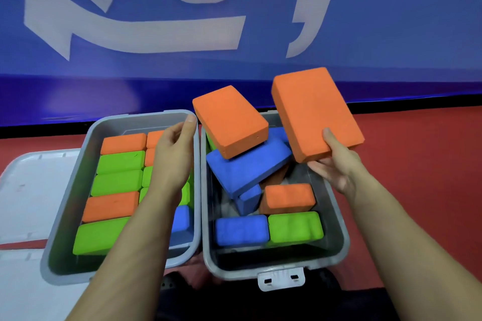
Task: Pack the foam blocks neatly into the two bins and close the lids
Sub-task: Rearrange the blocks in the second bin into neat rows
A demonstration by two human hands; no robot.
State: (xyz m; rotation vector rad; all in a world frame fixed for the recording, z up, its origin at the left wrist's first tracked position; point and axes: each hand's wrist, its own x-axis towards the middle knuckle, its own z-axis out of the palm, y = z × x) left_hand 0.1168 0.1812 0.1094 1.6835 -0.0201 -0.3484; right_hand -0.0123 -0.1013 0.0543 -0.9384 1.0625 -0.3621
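Two grey bins sit side by side on a red floor, their inner rims touching or nearly so, both with lids off. One white lid (28,190) lies flat on the floor just left of the left bin (70,185).

In the left bin the foam blocks stand packed on edge in two columns. The left column shows five: orange at the far end, then two green, one orange, and one green nearest the camera. The right column is partly hidden by the left forearm; two orange, at least two green and one blue block (182,221) can be made out there.

The right bin (336,219) is untidy. Along its near wall a blue block (241,229) and a green block (296,227) lie side by side. Behind them an orange block (288,197) lies tilted. A large blue block (245,167) leans across the middle with a smaller blue piece under its near end, and an orange block (230,121) rests tipped on top of it. A sliver of green shows at the far left corner; how many more lie beneath cannot be told. A white latch (281,279) hangs from the bin's near rim.

The right hand (332,161) grips one orange block (315,113) by its near end, thumb on top, holding it above the right bin's far right corner. The left hand (173,151) hovers over the left bin, fingers loosely curled, holding nothing.
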